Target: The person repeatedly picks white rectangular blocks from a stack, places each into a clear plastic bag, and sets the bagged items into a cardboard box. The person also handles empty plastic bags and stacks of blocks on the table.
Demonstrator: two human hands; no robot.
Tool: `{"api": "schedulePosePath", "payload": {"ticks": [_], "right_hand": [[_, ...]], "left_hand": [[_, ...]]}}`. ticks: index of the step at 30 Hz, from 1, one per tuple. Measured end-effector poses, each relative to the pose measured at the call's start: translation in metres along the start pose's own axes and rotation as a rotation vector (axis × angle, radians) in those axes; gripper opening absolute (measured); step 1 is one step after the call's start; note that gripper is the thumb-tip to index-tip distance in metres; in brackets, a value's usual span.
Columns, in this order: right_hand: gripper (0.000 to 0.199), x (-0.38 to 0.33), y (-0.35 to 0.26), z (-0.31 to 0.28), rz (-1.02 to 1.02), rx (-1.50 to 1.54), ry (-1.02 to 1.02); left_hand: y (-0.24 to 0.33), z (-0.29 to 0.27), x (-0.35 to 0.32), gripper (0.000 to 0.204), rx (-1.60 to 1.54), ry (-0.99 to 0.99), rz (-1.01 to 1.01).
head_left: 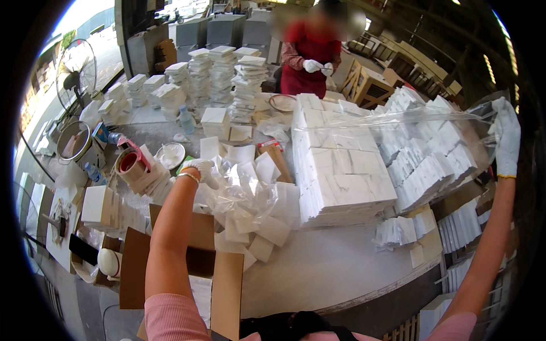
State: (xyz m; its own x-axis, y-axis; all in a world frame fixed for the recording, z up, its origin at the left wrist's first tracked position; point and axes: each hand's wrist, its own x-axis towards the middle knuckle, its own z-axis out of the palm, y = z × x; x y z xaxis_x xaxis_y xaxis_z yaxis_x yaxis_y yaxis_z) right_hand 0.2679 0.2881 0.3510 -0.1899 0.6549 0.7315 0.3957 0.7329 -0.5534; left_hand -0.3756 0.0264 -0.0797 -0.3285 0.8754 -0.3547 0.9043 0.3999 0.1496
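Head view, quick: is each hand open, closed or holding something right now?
Left hand: at the loose white sheets; open or closed cannot be told.
Right hand: raised, closed on clear plastic film.

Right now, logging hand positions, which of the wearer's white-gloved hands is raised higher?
The white-gloved right hand, holding transparent plastic film; the left hand is lower, by white tiles.

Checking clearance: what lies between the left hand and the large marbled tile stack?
In the head view: loose white squares, crumpled clear plastic and brown cardboard.
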Motion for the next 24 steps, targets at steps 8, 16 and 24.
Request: {"api": "schedulePosePath", "payload": {"ticks": [8,16,24], "right_hand": [[0.025,-0.077,-0.111,0.067,-0.288,-0.124,-0.238],[0.026,-0.116,-0.181,0.051,-0.396,-0.183,-0.403],[0.021,-0.144,-0.218,-0.023,-0.512,-0.211,-0.385]], "left_hand": [[0.176,-0.14,-0.094,0.094,-0.598,0.573,0.618],[0.36,-0.194,-0.173,0.121,-0.704,0.902,1.193],[0.434,-0.212,-0.162,0.06,-0.744,0.796,1.233]]}}
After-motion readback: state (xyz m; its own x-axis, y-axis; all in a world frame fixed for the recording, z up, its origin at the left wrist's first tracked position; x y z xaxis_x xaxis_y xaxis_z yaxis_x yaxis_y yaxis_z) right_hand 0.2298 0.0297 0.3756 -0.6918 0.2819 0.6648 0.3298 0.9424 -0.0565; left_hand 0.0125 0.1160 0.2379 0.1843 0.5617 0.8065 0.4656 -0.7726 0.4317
